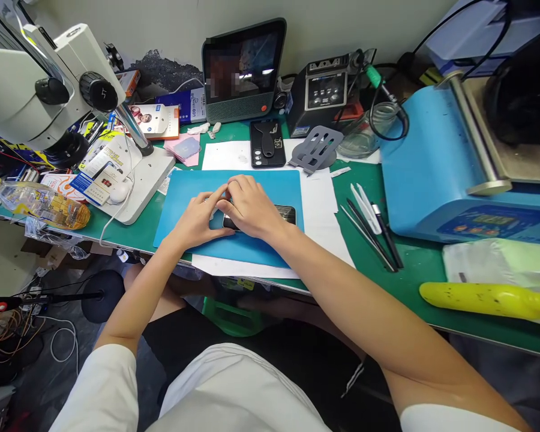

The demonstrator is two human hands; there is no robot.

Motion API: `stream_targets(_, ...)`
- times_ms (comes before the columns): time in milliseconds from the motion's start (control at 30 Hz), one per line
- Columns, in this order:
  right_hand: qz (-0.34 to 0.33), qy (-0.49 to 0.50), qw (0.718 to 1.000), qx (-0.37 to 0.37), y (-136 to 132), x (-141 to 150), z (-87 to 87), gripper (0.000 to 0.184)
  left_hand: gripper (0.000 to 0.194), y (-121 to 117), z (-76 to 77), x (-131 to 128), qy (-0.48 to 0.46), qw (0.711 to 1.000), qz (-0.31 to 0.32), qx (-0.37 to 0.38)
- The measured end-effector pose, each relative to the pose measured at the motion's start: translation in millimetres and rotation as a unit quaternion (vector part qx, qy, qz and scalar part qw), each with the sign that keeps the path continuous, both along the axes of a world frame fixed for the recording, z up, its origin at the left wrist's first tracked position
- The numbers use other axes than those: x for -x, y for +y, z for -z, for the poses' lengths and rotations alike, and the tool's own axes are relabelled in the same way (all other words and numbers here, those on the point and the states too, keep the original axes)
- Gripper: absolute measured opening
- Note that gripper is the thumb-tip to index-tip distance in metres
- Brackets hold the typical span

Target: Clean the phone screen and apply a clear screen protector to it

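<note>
A dark phone-like device (287, 213) lies flat on the blue mat (270, 252), largely covered by my hands. My left hand (199, 217) curves around its left end, thumb along the near edge. Across its middle reaches my right hand (248, 207), fingers bent and thumb pointing left. The fingertips of both hands meet above the device's left end; whatever small part lies between them is hidden. Just beyond the mat, a black phone (267, 144) rests on white paper, with a small dark tool on top of it.
A microscope (76, 90) stands at left, near a bottle (45, 204). Behind are a screen (243, 72) and a soldering station (319, 90). Tweezers and pens (373, 222) lie right of the mat, beside a blue machine (423, 174) and a yellow bottle (486, 300).
</note>
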State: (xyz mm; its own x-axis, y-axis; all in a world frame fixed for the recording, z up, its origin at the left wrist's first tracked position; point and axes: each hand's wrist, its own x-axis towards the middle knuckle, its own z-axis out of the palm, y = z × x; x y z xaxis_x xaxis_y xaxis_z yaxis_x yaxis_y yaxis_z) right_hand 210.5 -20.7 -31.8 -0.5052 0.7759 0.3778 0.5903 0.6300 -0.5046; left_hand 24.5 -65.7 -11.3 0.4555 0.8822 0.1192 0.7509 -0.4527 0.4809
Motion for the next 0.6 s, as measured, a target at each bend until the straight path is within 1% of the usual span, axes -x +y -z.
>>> stream_targets(133,-0.004,0.005,1.0,0.009,-1,1,-7.3,0.089,0.106,2,0.1,0,-0.031,1.0,0.004,0.003)
stream_targets(233,-0.003,0.028,1.0,0.007,-3,-8,-20.2,0.091,0.102,2,0.9,2,-0.039,0.999,0.003,0.008)
stream_targets(300,-0.008,0.065,0.998,0.009,-3,-26,-30.4,0.09,0.099,2,0.1,4,-0.034,0.999,0.001,0.013)
stream_targets(400,-0.007,0.115,0.992,0.041,-4,-69,-38.6,0.081,0.093,2,-5.5,5,-0.025,1.0,0.005,0.016)
stream_targets(433,-0.004,0.122,0.991,0.063,-3,-84,-37.6,0.077,0.088,2,-8.8,4,-0.022,1.0,0.009,0.014)
stream_targets(500,0.013,0.158,0.981,0.108,-3,-109,-29.6,0.073,0.071,4,-16.8,2,-0.013,1.0,0.017,0.002)
stream_targets(533,0.028,0.18,0.976,0.122,-2,-117,-23.3,0.074,0.061,7,-21.1,-1,-0.007,1.0,0.017,-0.008)
stream_targets(600,0.074,0.233,0.962,0.123,0,-123,-9.7,0.079,0.044,14,-28.9,-7,0.006,1.0,0.005,-0.029)
